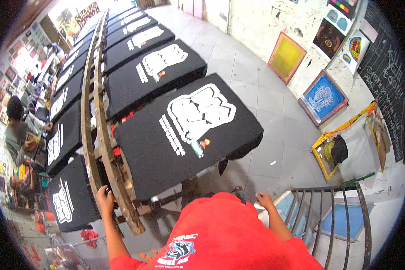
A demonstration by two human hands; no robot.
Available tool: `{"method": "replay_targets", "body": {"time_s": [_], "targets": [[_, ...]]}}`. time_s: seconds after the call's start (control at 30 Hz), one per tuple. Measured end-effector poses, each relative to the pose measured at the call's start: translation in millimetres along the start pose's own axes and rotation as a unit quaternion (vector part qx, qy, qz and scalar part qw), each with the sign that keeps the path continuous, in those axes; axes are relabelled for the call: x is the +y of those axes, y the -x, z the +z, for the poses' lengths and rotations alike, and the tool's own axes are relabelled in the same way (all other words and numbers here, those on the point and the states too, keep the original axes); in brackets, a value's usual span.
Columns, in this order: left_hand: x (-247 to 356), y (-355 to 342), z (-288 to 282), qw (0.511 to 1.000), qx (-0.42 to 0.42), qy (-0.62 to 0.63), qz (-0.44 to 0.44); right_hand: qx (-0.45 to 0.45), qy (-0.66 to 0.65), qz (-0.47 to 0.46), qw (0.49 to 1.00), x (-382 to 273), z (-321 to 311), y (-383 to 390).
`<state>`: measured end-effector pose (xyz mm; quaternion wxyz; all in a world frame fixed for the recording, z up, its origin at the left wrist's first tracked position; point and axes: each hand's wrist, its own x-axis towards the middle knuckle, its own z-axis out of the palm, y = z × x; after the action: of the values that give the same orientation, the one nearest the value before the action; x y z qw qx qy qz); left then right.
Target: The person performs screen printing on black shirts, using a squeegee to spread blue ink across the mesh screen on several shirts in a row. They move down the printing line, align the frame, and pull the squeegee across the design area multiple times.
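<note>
My left hand (105,198) is closed at the near end of the left wooden rail (88,153), its fingers curled over the wood. Something small and dark shows by the fingers, too unclear to name. Held out low at my right side, my right hand (264,200) has its fingers curled, and a small whitish patch shows just below it. What it holds, if anything, I cannot make out. Right of the rails, the nearest black T-shirt (144,153) lies flat on a board, bearing a white print with small green and red marks.
Several more printed black shirts (121,85) line both sides of the rails. A metal railing (330,191) stands at my lower right. Framed screens, one yellow (287,57) and one blue (323,98), lean along the right wall. People (20,130) sit at the far left.
</note>
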<state>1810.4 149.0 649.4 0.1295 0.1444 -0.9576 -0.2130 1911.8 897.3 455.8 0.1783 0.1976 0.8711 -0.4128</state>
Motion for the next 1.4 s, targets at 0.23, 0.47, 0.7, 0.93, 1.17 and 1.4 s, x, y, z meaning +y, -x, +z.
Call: {"method": "replay_targets", "body": {"time_s": [0.23,0.47,0.7,0.93,1.17,1.4], "targets": [[64.2,-63.4,-58.1,0.862,0.302,0.382,-0.140,0.014,-0.062,0.100,0.993,156.4,-15.5,-26.3],[423.8,-112.7,14.8,0.761,0.090,0.638,0.069,0.027,-0.180,0.164,0.969,144.3,-143.2,-120.9],[711.6,-121.2,186.2,0.775,-0.162,0.610,-0.001,0.025,-0.232,0.005,0.972,16.4,-344.3,-246.9],[837.4,-75.1,311.2,0.868,-0.350,0.351,0.011,-0.193,-0.180,-0.305,0.915,-240.2,-489.0,-344.3],[920.6,-218.9,412.6,0.895,-0.340,0.280,0.073,-0.234,0.012,-0.375,0.897,-326.7,-521.5,-512.5],[1043.4,-434.4,506.9,0.840,-0.366,0.286,0.280,-0.096,-0.227,-0.209,0.946,-380.7,-603.2,-685.5]]}}
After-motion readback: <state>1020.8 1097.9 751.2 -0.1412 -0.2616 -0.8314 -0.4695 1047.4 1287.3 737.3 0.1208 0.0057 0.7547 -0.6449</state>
